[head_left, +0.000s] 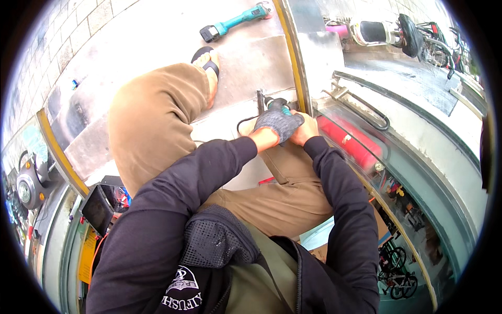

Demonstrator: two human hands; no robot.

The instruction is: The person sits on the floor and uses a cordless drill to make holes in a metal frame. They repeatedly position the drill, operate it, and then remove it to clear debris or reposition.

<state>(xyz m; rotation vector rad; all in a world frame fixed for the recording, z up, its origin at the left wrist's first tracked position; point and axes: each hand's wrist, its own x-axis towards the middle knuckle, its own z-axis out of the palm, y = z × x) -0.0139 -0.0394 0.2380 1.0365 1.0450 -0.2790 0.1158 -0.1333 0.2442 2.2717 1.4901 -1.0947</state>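
A teal and black power tool is low by the yellow-edged door frame, its front end toward a small upright metal piece. My left hand, in a grey knit glove, is closed over the tool's body and covers most of it. Bare and pressed close beside it, my right hand wraps the tool's rear part; its fingertips are hidden. A black cord curves out left of the gloved hand. The exact kind of tool cannot be made out.
A teal cordless angle grinder lies on the metal-covered step ahead. To the right, a red fire extinguisher shows behind glass, near a dark curved door handle. A black open case stands at left. Scooters are parked beyond.
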